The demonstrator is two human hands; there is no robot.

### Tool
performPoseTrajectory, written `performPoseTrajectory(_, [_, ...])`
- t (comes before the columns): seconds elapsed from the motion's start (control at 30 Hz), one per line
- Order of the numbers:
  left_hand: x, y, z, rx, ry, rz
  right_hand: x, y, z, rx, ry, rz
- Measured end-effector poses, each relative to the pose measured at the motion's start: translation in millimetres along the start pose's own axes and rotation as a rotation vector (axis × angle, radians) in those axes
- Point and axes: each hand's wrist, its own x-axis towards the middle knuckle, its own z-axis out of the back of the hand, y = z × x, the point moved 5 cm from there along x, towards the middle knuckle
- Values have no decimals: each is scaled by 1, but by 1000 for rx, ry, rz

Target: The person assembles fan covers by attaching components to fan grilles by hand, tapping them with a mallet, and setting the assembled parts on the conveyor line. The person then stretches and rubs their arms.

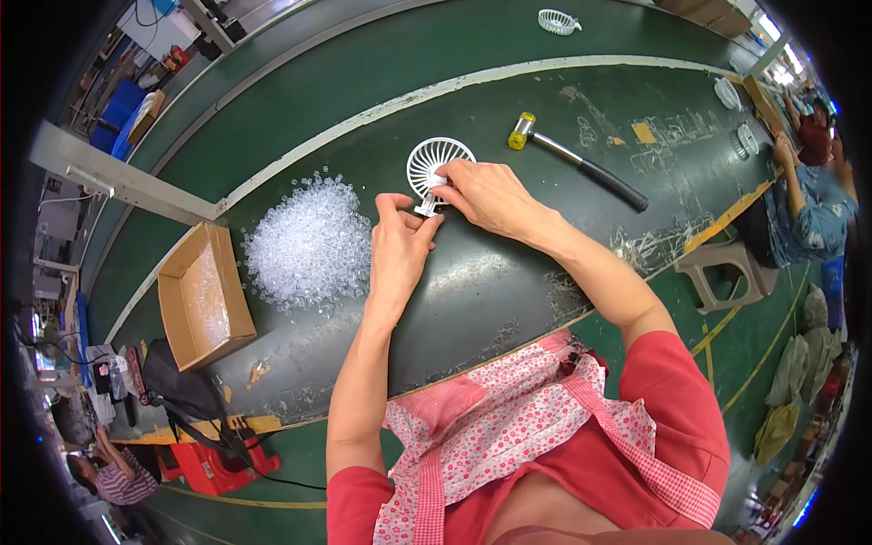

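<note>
A white round fan grille with thin radial ribs lies on the dark green bench in front of me. My right hand grips it near its lower rim, thumb and fingers closed on the white part there. At the short stem below the rim, my left hand pinches with thumb and forefinger. The fingertips partly hide the stem, and any small piece between them cannot be made out. Close to the left hand spreads a heap of small clear plastic pieces.
Left of the heap stands an open cardboard box with some clear pieces inside. A mallet with yellow faces and a black handle lies at right. More white grilles sit farther off. A co-worker is at the right end, beside a stool.
</note>
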Motion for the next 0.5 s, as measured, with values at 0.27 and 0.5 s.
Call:
performPoseTrajectory(0.27, [-4,-18,14,42,-44,-127,-1,1,0,-7,-3,-67])
performPoseTrajectory(0.5, [-8,-21,21,114,2,-53,-3,3,2,52,-36,-89])
